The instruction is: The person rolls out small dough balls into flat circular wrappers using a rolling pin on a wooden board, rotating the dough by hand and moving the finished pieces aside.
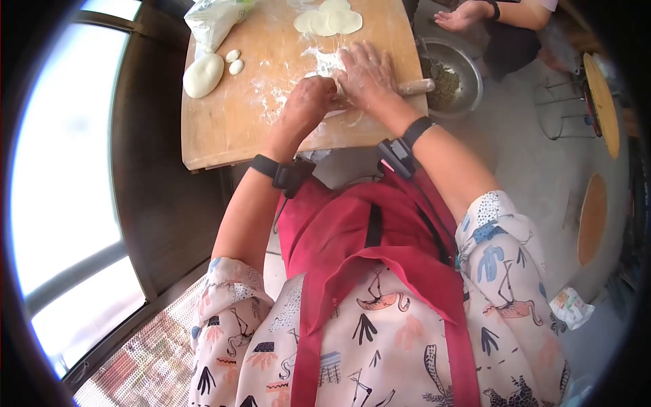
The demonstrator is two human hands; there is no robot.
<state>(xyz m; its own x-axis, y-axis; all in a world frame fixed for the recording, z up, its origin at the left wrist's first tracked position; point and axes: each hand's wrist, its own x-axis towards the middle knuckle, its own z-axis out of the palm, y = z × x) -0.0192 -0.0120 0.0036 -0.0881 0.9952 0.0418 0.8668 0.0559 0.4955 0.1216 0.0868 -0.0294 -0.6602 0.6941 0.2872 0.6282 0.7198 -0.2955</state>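
Observation:
A wooden rolling pin (pixel 416 87) lies across the floured board (pixel 224 129), its bare end sticking out past the board's right edge. My right hand (pixel 368 76) presses flat over the pin, fingers stretched out and spread. Close against it, my left hand (pixel 310 100) is closed, with fingers curled down near the pin's left end; what they grip is hidden. A pale edge (pixel 335 113), perhaps dough, shows under the pin between the hands. Several thin round dough wrappers (pixel 329 18) overlap at the back. To the left sit a larger dough lump (pixel 203 75) and two small dough pieces (pixel 233 55) (pixel 236 67).
A plastic bag (pixel 214 24) stands at the board's back left corner. Beside the right edge is a metal bowl (pixel 468 95) of greenish filling. Another person's hand (pixel 464 16) is held palm up beyond it. Stools (pixel 602 105) stand at right; a window (pixel 68 149) is at left.

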